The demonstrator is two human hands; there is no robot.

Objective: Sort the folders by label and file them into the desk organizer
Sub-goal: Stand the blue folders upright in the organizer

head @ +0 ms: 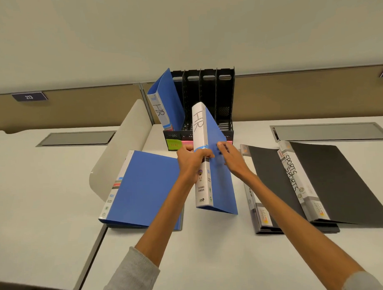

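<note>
A blue folder [219, 183] with "HR" on its white spine is held upright above the desk, just in front of the black desk organizer [224, 96]. My left hand [192, 160] grips its spine; my right hand [232, 157] holds its blue cover from the right. Another blue HR folder [166, 100] stands in the organizer's leftmost slot. More blue folders [144, 190] lie stacked at the left. Black folders [330, 179] lie at the right, the top spines reading "SPORTS".
Green [172, 145] and pink labels stick to the organizer's front lip. A curved beige divider panel [123, 147] rises at the left between desks. Grey cable hatches [76, 138] sit in the desk at the back left and back right. A partition wall runs behind.
</note>
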